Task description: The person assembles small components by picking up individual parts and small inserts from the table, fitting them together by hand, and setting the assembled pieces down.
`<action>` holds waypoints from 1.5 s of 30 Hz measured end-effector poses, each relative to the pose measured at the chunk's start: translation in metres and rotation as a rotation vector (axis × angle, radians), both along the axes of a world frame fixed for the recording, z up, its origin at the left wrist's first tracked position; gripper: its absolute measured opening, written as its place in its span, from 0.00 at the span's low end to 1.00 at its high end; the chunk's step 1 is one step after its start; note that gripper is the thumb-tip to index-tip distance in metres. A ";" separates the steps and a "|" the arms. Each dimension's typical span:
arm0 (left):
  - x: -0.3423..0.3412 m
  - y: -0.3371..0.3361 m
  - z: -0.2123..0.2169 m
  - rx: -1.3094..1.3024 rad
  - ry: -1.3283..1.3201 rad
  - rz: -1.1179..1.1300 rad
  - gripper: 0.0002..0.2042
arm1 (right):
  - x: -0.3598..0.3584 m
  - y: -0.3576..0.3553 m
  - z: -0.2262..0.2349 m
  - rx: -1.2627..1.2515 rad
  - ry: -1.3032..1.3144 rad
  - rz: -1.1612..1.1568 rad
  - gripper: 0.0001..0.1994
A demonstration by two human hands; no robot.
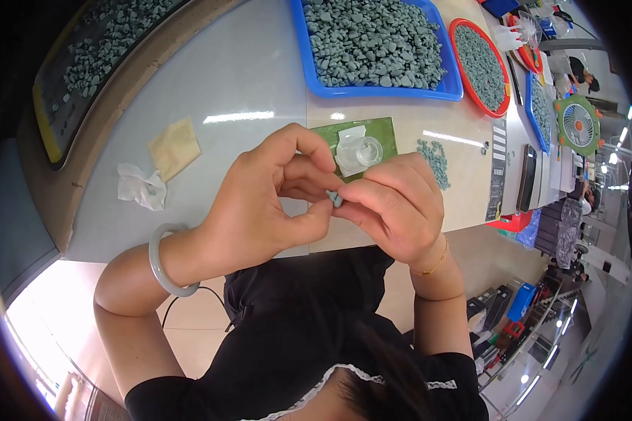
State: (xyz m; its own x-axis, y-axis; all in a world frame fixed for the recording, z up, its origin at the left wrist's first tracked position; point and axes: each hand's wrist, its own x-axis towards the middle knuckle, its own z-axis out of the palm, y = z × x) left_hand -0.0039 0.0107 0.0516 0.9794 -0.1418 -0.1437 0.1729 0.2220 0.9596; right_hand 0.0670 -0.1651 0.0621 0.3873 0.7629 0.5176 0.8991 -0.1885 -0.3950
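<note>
Between the fingertips of both hands is a small grey-green stone piece [336, 198], partly covered by the fingers. My left hand [277, 189] pinches it from the left with thumb and fingers curled. From the right, my right hand [400, 200] grips it between thumb and forefinger. Just beyond the hands lies a green mat [385, 132], on which a small clear round container [367, 150] rests upon a white paper. A loose heap of small grey-green stones [435, 161] lies on the table to the right of my right hand.
A blue tray [386, 92] full of grey-green stones stands at the far side, beside a red round tray [502, 109] of smaller ones. A yellow cloth [175, 149] and crumpled white tissue [142, 188] lie left. Further right are a black case [528, 179] and a green fan [578, 125].
</note>
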 end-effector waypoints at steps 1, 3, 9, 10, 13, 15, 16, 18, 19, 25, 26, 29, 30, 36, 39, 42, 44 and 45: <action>-0.001 0.001 0.001 0.026 0.003 0.015 0.24 | 0.002 0.004 0.001 0.006 -0.015 0.007 0.16; 0.000 0.004 0.003 -0.014 -0.015 0.062 0.24 | 0.010 0.011 0.003 0.018 -0.026 0.018 0.16; 0.024 0.039 0.001 0.435 -0.300 0.257 0.15 | 0.079 0.009 0.016 -0.042 0.008 -0.240 0.10; 0.025 0.046 0.006 0.617 -0.235 0.168 0.11 | 0.087 0.007 0.016 -0.074 0.050 -0.387 0.08; 0.022 0.049 0.008 0.862 -0.177 0.056 0.05 | 0.103 0.000 0.005 -0.016 -0.030 -0.513 0.08; 0.020 0.045 0.005 0.921 -0.189 0.027 0.03 | 0.099 -0.007 0.008 0.014 0.043 -0.562 0.08; 0.020 0.041 0.004 0.961 -0.199 0.035 0.02 | 0.095 -0.013 0.010 0.043 0.115 -0.605 0.08; 0.019 0.034 -0.002 0.991 -0.217 0.038 0.02 | 0.087 -0.028 0.015 -0.007 0.103 -0.605 0.07; 0.019 0.031 -0.005 1.020 -0.234 0.032 0.02 | 0.083 -0.036 0.018 -0.052 0.095 -0.601 0.06; 0.021 0.027 -0.013 1.081 -0.372 0.077 0.03 | 0.064 -0.066 -0.002 -0.203 0.210 -0.570 0.04; 0.021 0.027 -0.014 1.090 -0.384 0.091 0.04 | 0.061 -0.067 -0.005 -0.246 0.210 -0.584 0.04; 0.021 0.023 -0.009 1.002 -0.301 0.165 0.03 | 0.057 -0.064 -0.012 -0.304 0.204 -0.589 0.04; 0.022 0.022 -0.007 1.003 -0.303 0.163 0.03 | 0.057 -0.063 -0.013 -0.321 0.196 -0.578 0.04; 0.019 0.024 0.000 0.173 -0.032 0.016 0.04 | 0.058 -0.053 -0.009 -0.439 0.248 -0.507 0.05; 0.016 0.020 0.000 -0.051 0.067 -0.075 0.05 | 0.045 -0.041 -0.001 -0.232 0.364 -0.342 0.04; 0.010 0.014 -0.006 -0.167 0.087 -0.123 0.06 | 0.011 -0.016 0.001 0.128 0.708 -0.072 0.04; 0.008 0.012 -0.009 -0.298 0.113 -0.144 0.06 | -0.001 -0.004 -0.003 0.172 0.719 -0.012 0.05; 0.007 0.013 -0.011 -0.295 0.114 -0.139 0.06 | -0.005 0.001 -0.005 0.214 0.729 0.043 0.06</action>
